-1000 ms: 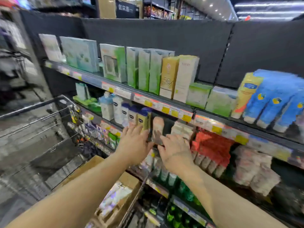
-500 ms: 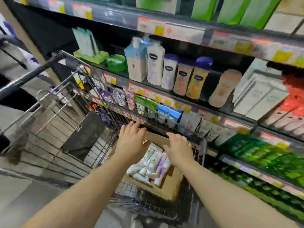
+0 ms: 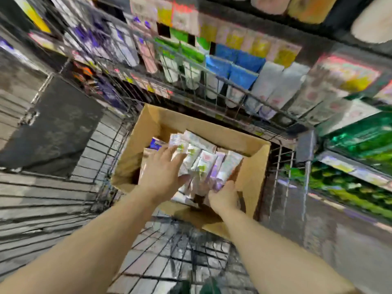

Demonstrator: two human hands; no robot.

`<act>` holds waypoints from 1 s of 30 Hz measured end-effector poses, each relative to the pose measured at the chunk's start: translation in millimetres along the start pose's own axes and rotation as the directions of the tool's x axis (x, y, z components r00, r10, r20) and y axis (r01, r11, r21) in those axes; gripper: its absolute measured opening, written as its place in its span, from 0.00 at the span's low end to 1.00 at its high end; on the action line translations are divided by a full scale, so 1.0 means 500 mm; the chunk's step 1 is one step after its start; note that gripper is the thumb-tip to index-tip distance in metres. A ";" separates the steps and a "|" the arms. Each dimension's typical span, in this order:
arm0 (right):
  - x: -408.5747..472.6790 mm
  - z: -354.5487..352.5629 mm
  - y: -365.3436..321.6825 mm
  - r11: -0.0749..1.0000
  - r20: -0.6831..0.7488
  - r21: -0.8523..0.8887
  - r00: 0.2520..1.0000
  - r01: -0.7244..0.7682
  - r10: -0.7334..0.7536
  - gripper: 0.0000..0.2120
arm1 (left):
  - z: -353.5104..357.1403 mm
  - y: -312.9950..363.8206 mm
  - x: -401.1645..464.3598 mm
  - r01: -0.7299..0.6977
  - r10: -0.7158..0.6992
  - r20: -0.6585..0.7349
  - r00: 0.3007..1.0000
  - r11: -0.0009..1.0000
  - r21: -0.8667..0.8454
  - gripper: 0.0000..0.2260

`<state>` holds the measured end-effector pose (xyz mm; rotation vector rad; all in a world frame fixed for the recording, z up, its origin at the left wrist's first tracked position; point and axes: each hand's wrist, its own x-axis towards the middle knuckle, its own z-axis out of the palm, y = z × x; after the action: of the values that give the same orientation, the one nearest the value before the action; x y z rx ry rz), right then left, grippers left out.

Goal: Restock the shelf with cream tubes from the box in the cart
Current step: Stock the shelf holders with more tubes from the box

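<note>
An open cardboard box (image 3: 148, 132) sits inside the wire cart (image 3: 282, 166). It holds several white, green and purple cream tubes (image 3: 203, 164). Both my hands are down in the box. My left hand (image 3: 161, 172) lies flat over the left side of the tubes, its fingers straight and touching them. My right hand (image 3: 224, 198) is at the near ends of the purple tubes with its fingers tucked under them; the blur hides whether it grips one. The shelf (image 3: 250, 81) behind the cart carries rows of standing tubes.
The cart's wire wall (image 3: 212, 90) stands between the box and the shelf. A dark flap (image 3: 53, 122) lies in the cart's left part. Green products (image 3: 360, 145) fill the lower right shelves. Grey floor shows beneath the cart.
My hands left the shelf, came down past the cart's rim and went into the box onto the tubes. My view tilted down from the shelf to the cart.
</note>
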<state>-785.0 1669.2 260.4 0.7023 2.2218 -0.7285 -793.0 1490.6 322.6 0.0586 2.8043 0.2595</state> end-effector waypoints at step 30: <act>-0.085 -0.034 -0.005 0.935 0.257 0.247 0.913 0.254 -0.316 0.14 | -0.017 0.019 0.008 0.371 -0.031 0.472 0.881 0.663 -0.650 0.17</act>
<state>-767.7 1667.0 302.8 0.3352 2.0094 -1.1492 -799.2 1498.8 330.9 -0.3515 2.0542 1.1404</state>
